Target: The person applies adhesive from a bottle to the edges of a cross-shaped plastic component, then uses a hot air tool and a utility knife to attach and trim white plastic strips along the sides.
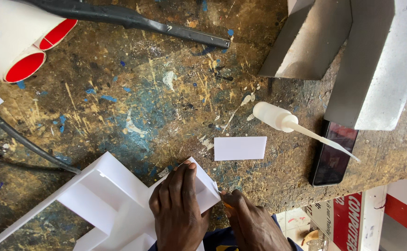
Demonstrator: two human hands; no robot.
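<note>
My left hand [178, 207] presses flat on the end of a white plastic frame piece [105, 200] that lies at the workbench's near edge. My right hand [252, 223] is closed around a thin blade tool [218, 189] whose tip touches the frame's right edge beside my left fingers. A small white rectangular cut piece [239, 148] lies flat just beyond the frame. A white glue bottle [282, 120] with a long thin nozzle lies on its side to the right of it.
The workbench [157, 93] is paint-stained and scratched. A dark phone [334, 153] lies at the right edge. Two grey metal blocks [366, 60] stand at the back right. White rolls with red insides [19, 37] sit at the back left, and black cables [22, 139] run along the left.
</note>
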